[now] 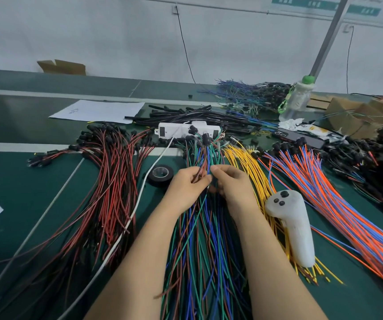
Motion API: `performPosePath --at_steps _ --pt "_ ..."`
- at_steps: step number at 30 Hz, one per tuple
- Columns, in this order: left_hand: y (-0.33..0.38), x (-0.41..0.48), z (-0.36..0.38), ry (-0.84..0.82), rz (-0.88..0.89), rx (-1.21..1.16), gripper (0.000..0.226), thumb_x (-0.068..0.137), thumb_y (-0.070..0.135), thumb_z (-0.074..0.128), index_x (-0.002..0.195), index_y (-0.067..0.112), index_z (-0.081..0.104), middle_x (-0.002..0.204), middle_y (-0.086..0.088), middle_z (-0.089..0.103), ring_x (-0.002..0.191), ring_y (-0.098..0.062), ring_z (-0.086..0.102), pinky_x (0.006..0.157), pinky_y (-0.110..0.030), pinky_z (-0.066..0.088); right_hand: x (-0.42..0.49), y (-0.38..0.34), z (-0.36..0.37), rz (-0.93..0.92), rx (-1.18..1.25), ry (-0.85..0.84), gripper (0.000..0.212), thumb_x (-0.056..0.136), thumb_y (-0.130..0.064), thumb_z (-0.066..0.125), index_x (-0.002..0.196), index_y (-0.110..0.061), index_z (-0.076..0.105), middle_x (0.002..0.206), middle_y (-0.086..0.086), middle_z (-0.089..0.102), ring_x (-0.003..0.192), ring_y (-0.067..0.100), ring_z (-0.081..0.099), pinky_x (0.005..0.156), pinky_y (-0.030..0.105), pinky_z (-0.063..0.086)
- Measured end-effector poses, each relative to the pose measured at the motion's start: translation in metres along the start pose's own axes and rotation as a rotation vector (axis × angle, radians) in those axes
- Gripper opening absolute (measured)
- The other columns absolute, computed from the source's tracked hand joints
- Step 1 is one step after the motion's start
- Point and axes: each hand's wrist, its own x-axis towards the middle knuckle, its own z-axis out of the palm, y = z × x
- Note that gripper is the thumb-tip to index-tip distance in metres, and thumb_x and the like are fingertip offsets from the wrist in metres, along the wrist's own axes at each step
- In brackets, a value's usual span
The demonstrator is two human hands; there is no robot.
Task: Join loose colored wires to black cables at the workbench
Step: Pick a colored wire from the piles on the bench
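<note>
Green, blue and brown wires (199, 227) right of the tape (160, 175) are pinched in the fingers (187, 173) of left hand (186, 190) and right hand (231, 187); most joining seemingly remains.

my bench (35, 181): dark green top with pale stripes. on it, left to right before me: red-and-black wires (107, 192), fanned out; white cord (137, 204) along their right edge; black tape roll (160, 175), lying flat; green, blue and brown wires (199, 250), centre; yellow wires (250, 167), a white controller (294, 227) resting across them; orange-and-blue wires (338, 199). further back: white power strip (176, 130), black cables (197, 116), paper sheet (98, 110), clear bottle (295, 100) standing upright.
</note>
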Motion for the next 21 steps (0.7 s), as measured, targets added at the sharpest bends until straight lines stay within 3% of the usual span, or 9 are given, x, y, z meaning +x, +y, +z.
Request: performPosePath --at_steps 3,8,12,14,16,21 --pt "-0.0002 -0.0002 -0.0002 0.012 -0.015 -0.02 0.022 0.092 0.02 0.058 0.087 -0.001 0.064 0.089 -0.028 0.065 0.074 -0.028 0.057 0.077 -0.039 0.045 0.0003 -0.0011 0.0003 0.061 0.1 -0.01 0.014 0.092 -0.007 0.061 0.078 -0.007 0.061 0.047 -0.006 0.047 0.039 0.002 0.045 0.045 0.016 0.046" --pt "0.0022 -0.0006 0.0002 0.01 -0.058 -0.099 0.022 0.094 0.018 0.056 0.091 -0.001 0.066 0.093 -0.026 0.068 0.093 -0.039 0.062 0.091 -0.047 0.047 0.0013 -0.001 -0.0026 0.098 0.158 -0.039 0.01 0.092 -0.009 0.061 0.082 -0.008 0.06 0.048 -0.006 0.046 0.043 0.005 0.044 0.05 0.018 0.048" --pt "0.004 -0.0021 0.0001 -0.003 -0.045 -0.12 0.019 0.095 0.017 0.054 0.09 0.003 0.066 0.086 -0.016 0.072 0.067 -0.013 0.061 0.076 -0.031 0.047 0.0029 -0.0011 -0.0042 0.098 0.24 -0.065 0.01 0.093 -0.006 0.058 0.083 -0.007 0.058 0.044 -0.005 0.04 0.042 0.01 0.04 0.052 0.023 0.039" --pt "0.0041 -0.0028 -0.0001 -0.003 -0.048 -0.12 0.019 0.095 0.016 0.054 0.089 0.002 0.066 0.081 -0.01 0.072 0.081 -0.022 0.066 0.087 -0.034 0.049 0.0019 0.0004 -0.0035 0.08 0.203 -0.049 0.009 0.093 -0.006 0.058 0.084 -0.007 0.058 0.044 -0.005 0.041 0.045 0.014 0.041 0.05 0.023 0.036" --pt "0.0035 -0.003 -0.0006 0.002 -0.05 -0.117 0.02 0.095 0.016 0.054 0.09 0.0 0.066 0.084 -0.015 0.072 0.092 -0.033 0.064 0.094 -0.042 0.047 0.0009 0.0014 -0.0015 0.053 0.145 -0.013 0.009 0.092 -0.006 0.059 0.083 -0.007 0.059 0.049 -0.004 0.046 0.046 0.012 0.046 0.047 0.02 0.043" --pt "0.0013 -0.003 -0.0003 0.002 -0.022 -0.06 0.021 0.093 0.017 0.057 0.086 0.0 0.065 0.088 -0.025 0.068 0.091 -0.042 0.061 0.09 -0.05 0.047 0.0032 0.0035 0.0001 -0.076 -0.05 0.049 0.013 0.092 -0.002 0.058 0.094 -0.013 0.053 0.063 0.002 0.047 0.047 0.01 0.05 0.051 0.028 0.049"
